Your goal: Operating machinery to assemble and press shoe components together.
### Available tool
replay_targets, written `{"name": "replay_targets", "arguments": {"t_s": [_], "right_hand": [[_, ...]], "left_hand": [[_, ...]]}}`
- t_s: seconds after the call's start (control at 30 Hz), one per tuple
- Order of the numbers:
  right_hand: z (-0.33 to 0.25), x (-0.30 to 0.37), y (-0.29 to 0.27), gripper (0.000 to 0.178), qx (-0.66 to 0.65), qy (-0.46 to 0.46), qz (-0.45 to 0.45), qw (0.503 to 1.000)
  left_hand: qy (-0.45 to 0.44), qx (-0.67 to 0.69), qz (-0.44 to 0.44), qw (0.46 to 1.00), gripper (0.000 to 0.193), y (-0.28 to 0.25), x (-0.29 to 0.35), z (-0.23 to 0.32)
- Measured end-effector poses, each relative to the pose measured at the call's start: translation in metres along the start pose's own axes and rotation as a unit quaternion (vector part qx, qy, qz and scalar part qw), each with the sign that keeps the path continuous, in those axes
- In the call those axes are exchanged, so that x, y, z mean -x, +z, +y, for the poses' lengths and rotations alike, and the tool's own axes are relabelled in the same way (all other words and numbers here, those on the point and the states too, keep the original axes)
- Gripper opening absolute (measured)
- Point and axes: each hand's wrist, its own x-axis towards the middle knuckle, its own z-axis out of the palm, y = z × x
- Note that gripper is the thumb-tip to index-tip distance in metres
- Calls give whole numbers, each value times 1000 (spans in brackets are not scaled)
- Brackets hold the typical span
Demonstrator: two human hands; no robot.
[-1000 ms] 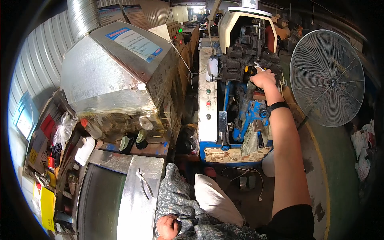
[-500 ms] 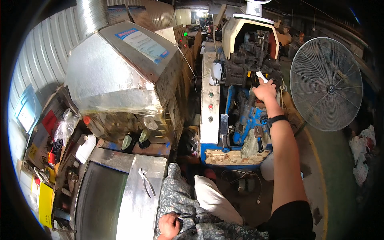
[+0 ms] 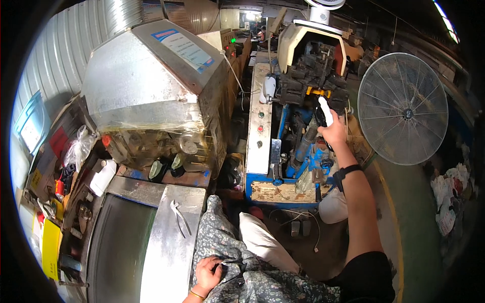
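My right hand is closed on the near end of a shoe-shaped piece, white along one face and black along the other. The piece stands tilted just in front of the dark metal clamps of a machine, below a yellow part. My left hand rests low at my lap on a dark floral apron. Its fingers are curled, and whatever lies under them is hidden.
Pliers lie on a metal plate beside a dark conveyor belt. Two dark shoe-like pieces sit at the mouth of a metal hood. A large fan stands on the right; a white control panel runs along the machine.
My right hand has drawn back from the machine's clamps, bringing more of the black-and-white piece into sight. The left hand stays at my lap. The whole view has shifted slightly.
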Motion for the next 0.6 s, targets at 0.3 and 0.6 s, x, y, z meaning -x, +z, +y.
{"name": "replay_targets", "arguments": {"t_s": [0.3,0.6], "right_hand": [[26,22,-14,81,-144,-89,67,983],[-55,239,-14,104,-585,-204,-104,778]], "left_hand": [[-144,255,-108,950,20,-12,-28,0],[-1,336,14,942,46,25,-135,65]]}}
